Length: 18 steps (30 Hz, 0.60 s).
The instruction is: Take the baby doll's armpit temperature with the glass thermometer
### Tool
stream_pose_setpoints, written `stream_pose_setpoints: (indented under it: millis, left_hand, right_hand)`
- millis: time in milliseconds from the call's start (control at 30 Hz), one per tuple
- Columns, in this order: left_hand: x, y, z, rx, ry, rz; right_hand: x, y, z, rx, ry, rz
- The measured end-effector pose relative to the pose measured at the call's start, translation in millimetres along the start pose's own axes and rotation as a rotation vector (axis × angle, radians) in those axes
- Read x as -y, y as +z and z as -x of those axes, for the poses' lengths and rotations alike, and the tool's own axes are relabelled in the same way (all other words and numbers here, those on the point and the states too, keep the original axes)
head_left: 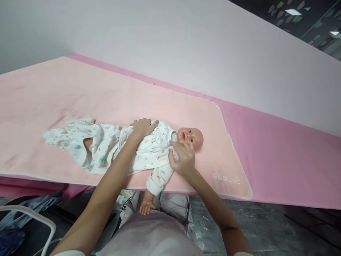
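A baby doll [197,138] lies on its back with its head to the right, dressed in a white printed baby top [150,153]. My left hand [142,128] rests over the far side of the top, its fingers curled over the sleeve there and partly hidden. At the neckline, near the doll's chin, my right hand [184,158] has thumb and forefinger closed on the edge of the top. The doll's near arm [147,202] hangs over the table edge toward me. Matching printed trousers [102,142] cover the legs, with skin showing at an opening.
Under the doll is a peach mat [106,96] on a pink-covered table [279,160]. A pale wall [186,46] rises behind it. Below the near edge at left, a white curved frame [29,211] and dark cloth stand close to my left arm.
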<state>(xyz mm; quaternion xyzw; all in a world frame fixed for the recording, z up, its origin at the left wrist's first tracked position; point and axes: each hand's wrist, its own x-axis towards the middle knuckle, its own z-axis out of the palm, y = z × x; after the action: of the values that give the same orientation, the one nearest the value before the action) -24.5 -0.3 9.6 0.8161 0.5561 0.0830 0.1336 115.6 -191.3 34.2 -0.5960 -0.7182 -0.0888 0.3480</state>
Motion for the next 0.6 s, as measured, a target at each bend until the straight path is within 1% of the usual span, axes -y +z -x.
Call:
stream_pose_setpoints:
  millis: [100,133,167,200,267,300,333,400,500,600]
  left_hand:
    - [1,-0.6,-1,0.010,-0.026,0.004]
    - [1,-0.8,-1,0.011,-0.034,0.005]
    - [2,-0.9,-1,0.011,-0.037,0.006]
    - [2,-0.8,-1,0.008,-0.034,0.008]
    - [3,-0.5,0,0.000,-0.014,0.013]
    - [3,-0.2,0,-0.005,-0.007,0.014]
    - [3,0.1,0,-0.010,-0.001,0.014]
    - [3,0.4,0,-0.019,0.006,0.018]
    - [3,-0.2,0,-0.024,0.014,0.020]
    - [3,-1.1,1,-0.017,0.020,0.012]
  right_hand:
    - [-31,-15,-31,-0.147,0.233,-0.015]
    - [-44,-17,-41,-0.166,0.313,-0.022]
    - [-59,-18,-49,-0.146,0.366,-0.045]
    - [-73,-18,-56,-0.095,0.422,-0.084]
    - [-97,-17,-65,0.104,0.543,-0.262]
    - [-106,-15,-67,0.174,0.566,-0.362]
    - [-113,-14,-68,0.229,0.585,-0.459]
    - [-122,-12,-66,0.274,0.609,-0.632]
    - [-127,-11,-59,0.258,0.695,-0.832]
    - [-130,-11,-52,0.211,0.767,-0.970]
